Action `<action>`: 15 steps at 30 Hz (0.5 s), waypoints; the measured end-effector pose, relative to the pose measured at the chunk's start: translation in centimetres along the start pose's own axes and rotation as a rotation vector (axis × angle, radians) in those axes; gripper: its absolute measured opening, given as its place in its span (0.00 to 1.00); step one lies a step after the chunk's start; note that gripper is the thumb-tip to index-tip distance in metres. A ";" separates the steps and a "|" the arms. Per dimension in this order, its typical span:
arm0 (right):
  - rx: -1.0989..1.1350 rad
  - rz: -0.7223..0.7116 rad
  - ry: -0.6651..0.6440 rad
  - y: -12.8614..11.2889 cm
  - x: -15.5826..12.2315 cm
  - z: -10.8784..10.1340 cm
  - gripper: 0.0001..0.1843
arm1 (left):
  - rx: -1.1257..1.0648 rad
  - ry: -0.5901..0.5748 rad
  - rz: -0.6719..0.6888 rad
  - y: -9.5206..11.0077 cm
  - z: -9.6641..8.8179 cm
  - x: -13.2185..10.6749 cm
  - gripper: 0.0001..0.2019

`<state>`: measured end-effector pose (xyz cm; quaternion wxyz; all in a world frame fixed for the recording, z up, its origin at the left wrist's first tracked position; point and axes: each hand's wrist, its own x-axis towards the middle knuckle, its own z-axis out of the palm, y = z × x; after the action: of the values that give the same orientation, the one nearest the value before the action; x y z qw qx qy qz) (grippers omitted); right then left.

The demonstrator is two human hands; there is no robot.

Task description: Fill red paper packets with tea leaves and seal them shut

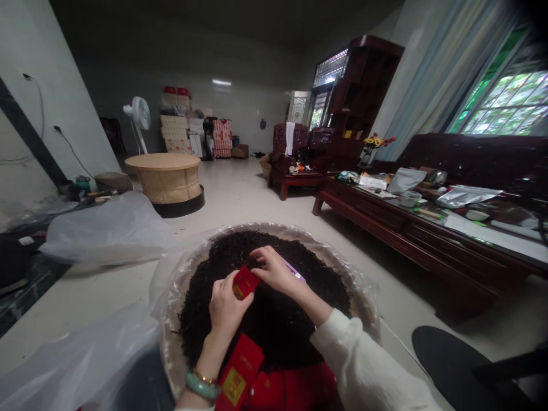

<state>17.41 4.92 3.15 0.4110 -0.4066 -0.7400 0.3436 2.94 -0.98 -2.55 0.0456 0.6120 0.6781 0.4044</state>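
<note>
A round basket (169,337) lined with clear plastic holds a heap of dark loose tea leaves (274,319). Over the heap my left hand (225,308) grips a small red packet (245,282). My right hand (274,268) is closed in a pinch at the packet's top edge, with a thin purple tool (295,273) lying along its back. A stack of red packets (240,371) leans by my left wrist, which wears a green bangle.
Crumpled clear plastic sheets (107,228) lie to the left. A round wicker table (165,177) and a fan stand further back. A long dark wooden table (428,228) with bags and dishes runs along the right. A black stool (462,365) sits at lower right.
</note>
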 end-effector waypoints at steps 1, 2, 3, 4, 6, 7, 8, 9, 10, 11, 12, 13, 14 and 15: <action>-0.064 -0.020 0.002 -0.2 0.0 -0.1 0.14 | 0.000 -0.002 -0.001 0.0 0.0 0.0 0.23; -0.129 -0.044 -0.001 -0.4 0.0 -0.2 0.11 | 0.001 -0.005 -0.001 0.1 0.0 0.0 0.23; -0.189 -0.070 -0.008 -0.6 0.1 -0.3 0.08 | 0.005 -0.007 0.001 0.1 -0.1 0.0 0.24; -0.240 -0.094 -0.023 -0.9 0.1 -0.3 0.07 | 0.008 -0.008 0.005 0.1 -0.1 0.0 0.24; -0.312 -0.131 -0.056 -1.4 0.0 -0.2 0.08 | 0.013 -0.003 0.025 0.2 -0.1 0.0 0.23; -0.338 -0.147 -0.075 -1.6 -0.1 -0.1 0.09 | 0.015 0.002 0.042 0.2 -0.1 0.0 0.23; -0.358 -0.160 -0.091 -1.9 -0.2 0.0 0.10 | 0.018 0.009 0.061 0.2 -0.1 0.1 0.22; -0.375 -0.169 -0.104 -2.2 -0.3 0.0 0.12 | 0.024 0.016 0.080 0.2 0.0 0.1 0.21; -0.388 -0.174 -0.113 -2.4 -0.5 0.2 0.12 | 0.034 0.024 0.097 0.1 0.0 0.1 0.21; -0.398 -0.174 -0.116 -2.7 -0.7 0.3 0.13 | 0.046 0.034 0.108 0.1 0.1 0.1 0.20; -0.404 -0.167 -0.110 -2.9 -0.8 0.4 0.13 | 0.058 0.045 0.115 0.1 0.2 0.2 0.20; -0.402 -0.152 -0.094 -3.0 -1.0 0.5 0.14 | 0.067 0.057 0.116 0.1 0.2 0.2 0.20; -0.394 -0.129 -0.072 -3.1 -1.1 0.6 0.15 | 0.074 0.068 0.115 0.1 0.3 0.1 0.19; -0.388 -0.101 -0.048 -3.2 -1.2 0.7 0.16 | 0.078 0.079 0.113 0.1 0.4 0.1 0.19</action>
<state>16.15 2.34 5.09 0.3238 -0.4324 -0.8213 0.1833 3.22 -0.73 -2.67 -0.0279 0.6343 0.6589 0.4033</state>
